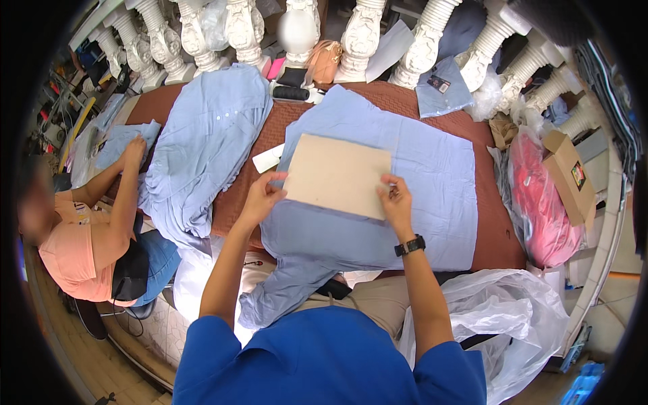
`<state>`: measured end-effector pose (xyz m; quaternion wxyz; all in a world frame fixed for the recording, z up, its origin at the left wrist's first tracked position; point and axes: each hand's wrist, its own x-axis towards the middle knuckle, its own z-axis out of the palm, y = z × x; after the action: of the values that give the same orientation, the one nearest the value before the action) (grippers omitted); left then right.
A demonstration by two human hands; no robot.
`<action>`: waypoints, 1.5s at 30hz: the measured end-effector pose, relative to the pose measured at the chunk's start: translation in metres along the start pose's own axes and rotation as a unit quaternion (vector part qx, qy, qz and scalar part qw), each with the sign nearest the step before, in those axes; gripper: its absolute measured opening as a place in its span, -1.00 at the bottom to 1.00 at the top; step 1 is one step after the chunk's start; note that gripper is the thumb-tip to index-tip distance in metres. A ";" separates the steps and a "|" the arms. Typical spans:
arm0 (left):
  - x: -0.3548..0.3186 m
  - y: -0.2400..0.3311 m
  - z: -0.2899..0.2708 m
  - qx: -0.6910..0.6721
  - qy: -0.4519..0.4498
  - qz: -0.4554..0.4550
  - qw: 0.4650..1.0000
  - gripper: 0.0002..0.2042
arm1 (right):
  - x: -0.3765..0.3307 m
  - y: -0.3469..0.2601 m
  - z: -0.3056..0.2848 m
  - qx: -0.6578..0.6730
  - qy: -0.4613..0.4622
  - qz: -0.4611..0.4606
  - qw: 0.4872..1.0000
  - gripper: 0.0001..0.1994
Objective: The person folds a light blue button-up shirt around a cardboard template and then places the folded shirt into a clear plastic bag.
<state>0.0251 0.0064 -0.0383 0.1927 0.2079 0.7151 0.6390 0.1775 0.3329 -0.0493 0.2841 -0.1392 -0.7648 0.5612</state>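
Observation:
A flat beige sheet of cardboard (337, 174) is held level between my hands. At its left edge, my left hand (266, 196) pinches it with the fingers. My right hand (397, 201) grips the right edge, with a dark watch on that wrist. Below the cardboard, a light blue shirt (435, 192) lies spread on the table, and part of it hangs over the near edge toward my lap. Whether the sheet touches the fabric, I cannot tell. A small white card or slip (267, 159) rests just beyond my left hand.
A brown quilted cover (498, 226) lies over the table. More blue shirts (219, 115) are heaped at left, beside a seated person (88, 243) handling blue cloth. A folded bagged shirt (444, 88) lies far right. Red bagged goods (543, 202), an open carton (567, 177) and white balusters (361, 40) border the table.

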 end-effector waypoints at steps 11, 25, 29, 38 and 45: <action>-0.003 -0.005 -0.019 -0.004 0.080 0.091 0.993 -0.63 | -0.017 -0.023 0.048 -0.144 0.056 -0.109 0.982 -0.72; 0.012 -0.012 -0.013 0.208 0.085 0.029 0.974 -0.62 | -0.015 -0.012 0.058 -0.257 0.051 -0.085 0.961 -0.77; 0.014 -0.014 -0.012 0.233 0.086 0.054 0.967 -0.62 | -0.016 -0.003 0.055 -0.279 0.038 -0.104 0.954 -0.77; 0.021 -0.024 -0.020 0.155 0.059 0.001 0.986 -0.71 | -0.014 0.003 0.049 -0.288 -0.008 -0.098 0.953 -0.74; 0.015 -0.019 -0.019 0.210 0.062 0.042 0.975 -0.71 | -0.014 0.004 0.048 -0.290 -0.014 -0.098 0.952 -0.74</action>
<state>0.0014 -0.0031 -0.0551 0.0729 0.2331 0.8348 0.4934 0.1605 0.2893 -0.0666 0.2748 -0.1322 -0.9083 0.2864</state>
